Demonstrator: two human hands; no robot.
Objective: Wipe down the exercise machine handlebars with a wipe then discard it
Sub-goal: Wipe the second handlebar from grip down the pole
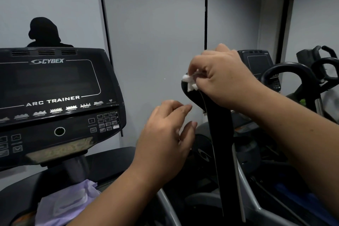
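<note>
The exercise machine's console filled the left of the view, dark, with "CYBEX" and "ARC TRAINER" printed on its face and a keypad at its lower right. To its right a black upright handlebar rose from the machine's frame to a rounded top near the middle of the view. Behind it stood grey wall panels and, at far right, another machine with looped black handles.

The right hand came in from the lower right, forearm angled up and leftward, its back toward the camera. Its fingers were curled and pinched shut on a small crumpled white wipe, pressing it against the top end of the handlebar.

The left hand hovered lower and to the left of the handlebar, palm turned away, fingers loosely spread and slightly bent, holding nothing and touching nothing; its fingertips pointed toward the bar but stayed apart from it.

At the bottom left, a pale purple pack lay on the machine below the console.
</note>
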